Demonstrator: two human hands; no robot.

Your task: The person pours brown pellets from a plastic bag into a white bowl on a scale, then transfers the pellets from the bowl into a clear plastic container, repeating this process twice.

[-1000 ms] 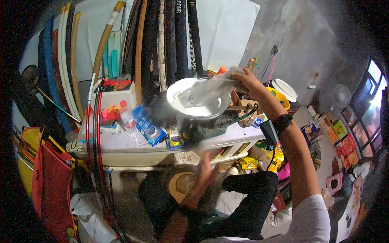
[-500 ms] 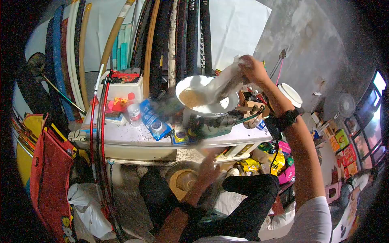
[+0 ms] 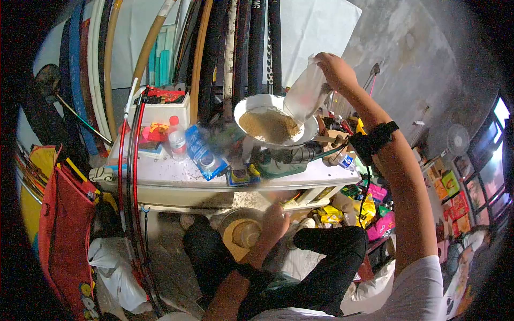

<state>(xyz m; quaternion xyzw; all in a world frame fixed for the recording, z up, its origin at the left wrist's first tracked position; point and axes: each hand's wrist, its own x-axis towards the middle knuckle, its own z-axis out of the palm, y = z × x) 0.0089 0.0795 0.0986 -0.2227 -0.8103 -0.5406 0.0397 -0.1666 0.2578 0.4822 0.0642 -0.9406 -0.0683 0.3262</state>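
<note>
My right hand [image 3: 336, 73] is raised above the table, fingers closed on the top of a clear plastic bag [image 3: 304, 93]. The bag hangs tilted, its lower end down in a wide white bowl [image 3: 249, 104]. Brown grainy powder [image 3: 267, 124] covers much of the bowl's bottom. Lower down, in front of the table edge, my left hand [image 3: 274, 222] is beside a round tub [image 3: 225, 222] on the floor. Its fingers are smeared by motion but look extended, and nothing shows in them. A clear cup [image 3: 247, 234] rests on tan grainy material inside the tub.
On the white table [image 3: 160, 174] are a red-capped bottle [image 3: 177, 140], a blue packet [image 3: 206, 155] and a white box [image 3: 160, 115]. Fishing rods [image 3: 135, 176] lean against its front. A red bag [image 3: 67, 230] stands left; colourful packets [image 3: 369, 214] are heaped right.
My right hand has lifted slightly, and the bag hangs more steeply. More powder shows spread across the bowl. My left hand has shifted slightly beside the tub.
</note>
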